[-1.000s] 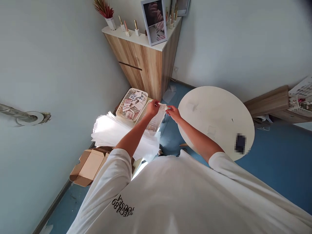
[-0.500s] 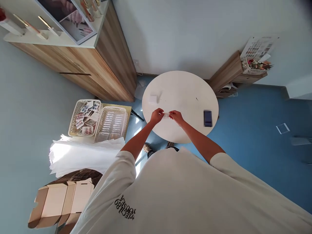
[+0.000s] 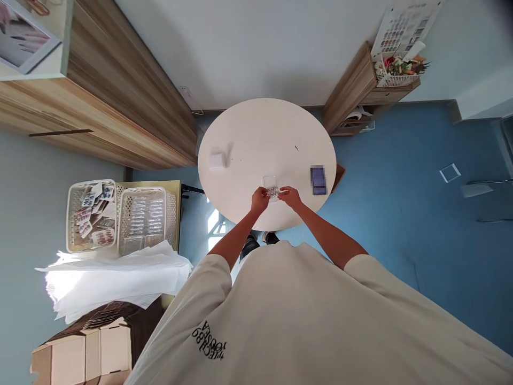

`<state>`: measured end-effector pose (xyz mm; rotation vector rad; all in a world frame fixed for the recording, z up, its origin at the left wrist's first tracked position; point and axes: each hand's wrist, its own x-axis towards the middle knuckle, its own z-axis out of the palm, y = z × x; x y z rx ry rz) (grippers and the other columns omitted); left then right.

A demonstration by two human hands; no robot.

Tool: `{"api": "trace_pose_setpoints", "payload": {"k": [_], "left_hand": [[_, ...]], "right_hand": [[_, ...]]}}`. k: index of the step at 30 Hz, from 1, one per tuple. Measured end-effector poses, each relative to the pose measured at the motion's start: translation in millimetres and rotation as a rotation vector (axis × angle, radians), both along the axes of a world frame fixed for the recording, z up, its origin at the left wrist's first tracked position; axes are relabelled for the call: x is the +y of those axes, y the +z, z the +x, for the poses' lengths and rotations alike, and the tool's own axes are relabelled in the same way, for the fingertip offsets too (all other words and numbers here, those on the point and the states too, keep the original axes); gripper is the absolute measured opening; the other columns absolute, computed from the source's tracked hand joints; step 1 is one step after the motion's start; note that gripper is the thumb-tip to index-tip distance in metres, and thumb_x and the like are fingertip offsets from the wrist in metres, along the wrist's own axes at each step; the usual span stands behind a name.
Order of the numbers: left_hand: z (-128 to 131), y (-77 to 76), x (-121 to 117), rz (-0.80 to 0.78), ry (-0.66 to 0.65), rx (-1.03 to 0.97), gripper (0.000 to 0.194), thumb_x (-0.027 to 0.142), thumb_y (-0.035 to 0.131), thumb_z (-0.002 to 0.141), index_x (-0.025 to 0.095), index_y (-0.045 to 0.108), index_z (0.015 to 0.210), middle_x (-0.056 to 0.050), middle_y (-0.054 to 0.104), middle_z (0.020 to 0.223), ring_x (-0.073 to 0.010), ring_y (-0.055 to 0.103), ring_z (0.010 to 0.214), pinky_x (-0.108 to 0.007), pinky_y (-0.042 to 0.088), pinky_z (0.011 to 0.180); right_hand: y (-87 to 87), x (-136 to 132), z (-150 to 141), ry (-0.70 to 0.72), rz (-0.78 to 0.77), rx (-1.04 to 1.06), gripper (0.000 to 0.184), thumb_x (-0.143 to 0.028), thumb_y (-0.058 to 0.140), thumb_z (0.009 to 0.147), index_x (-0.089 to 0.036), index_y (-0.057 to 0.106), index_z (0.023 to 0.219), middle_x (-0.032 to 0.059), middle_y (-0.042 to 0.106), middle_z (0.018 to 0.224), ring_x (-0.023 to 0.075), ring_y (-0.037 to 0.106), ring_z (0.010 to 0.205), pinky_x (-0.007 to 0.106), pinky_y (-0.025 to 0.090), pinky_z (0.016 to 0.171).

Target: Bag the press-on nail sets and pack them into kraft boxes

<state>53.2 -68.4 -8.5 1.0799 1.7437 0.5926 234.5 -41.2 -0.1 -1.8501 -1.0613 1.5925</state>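
Observation:
Over the near part of the round table, a small clear plastic case stands between my two hands. It looks open, with its lid raised on the far side and small pale pieces in the near half, too small to name. My left hand pinches the left edge of the case, fingers closed. On the opposite edge, the fingers of my right hand are closed on the case as well. The fingertips are partly hidden.
A white block and a dark blurred rectangle lie on the table. To my left are a basket of nail cards, a basket of clear cases, white sheets and folded cardboard boxes. Wooden cabinets stand behind.
Between my hands, a small flat pale thing showed before; now the open clear case with its raised lid shows. My view has shifted, so the table sits further left.

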Motion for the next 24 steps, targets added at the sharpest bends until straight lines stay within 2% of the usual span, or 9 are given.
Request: {"api": "trace_pose_setpoints", "payload": {"k": [7,13,19,24], "left_hand": [[2.0,-15.4,-10.5,-0.044,0.040,0.021,0.032,0.007,0.058,0.086,0.023,0.062,0.113,-0.010,0.072,0.127,-0.0235,0.071,0.108,-0.038,0.056,0.093],[-3.8,-25.0,-18.9,-0.155,0.064,-0.024,0.045,0.007,0.061,0.084,0.025,0.062,0.125,-0.012,0.072,0.136,-0.0250,0.071,0.119,-0.038,0.055,0.099],[-5.0,-26.3,-20.0,-0.188,0.036,-0.076,0.047,0.011,0.062,0.085,0.023,0.060,0.131,-0.014,0.070,0.140,-0.0242,0.071,0.118,-0.037,0.056,0.094],[-7.0,-25.2,-18.1,-0.173,0.044,-0.072,0.047,0.012,0.064,0.083,0.024,0.062,0.128,-0.013,0.070,0.139,-0.0250,0.071,0.120,-0.038,0.055,0.098]], "right_hand": [[-15.6,-7.4,11.9,0.070,-0.115,-0.068,0.018,-0.014,0.084,0.075,-0.021,0.067,0.079,0.0031,0.079,0.075,0.0201,0.079,0.078,0.030,0.062,0.075],[-28.1,-10.1,4.0,0.090,-0.126,-0.125,0.015,-0.013,0.078,0.076,-0.022,0.067,0.078,0.0008,0.078,0.073,0.0196,0.079,0.079,0.029,0.061,0.074],[-32.9,-11.6,-9.2,0.131,-0.125,-0.184,0.010,-0.016,0.073,0.083,-0.023,0.066,0.083,0.0022,0.079,0.080,0.0194,0.077,0.078,0.029,0.057,0.072],[-33.3,-15.0,-2.9,0.218,-0.076,-0.238,0.006,-0.021,0.064,0.089,-0.024,0.067,0.084,0.0031,0.078,0.084,0.0201,0.073,0.081,0.030,0.056,0.074]]}}
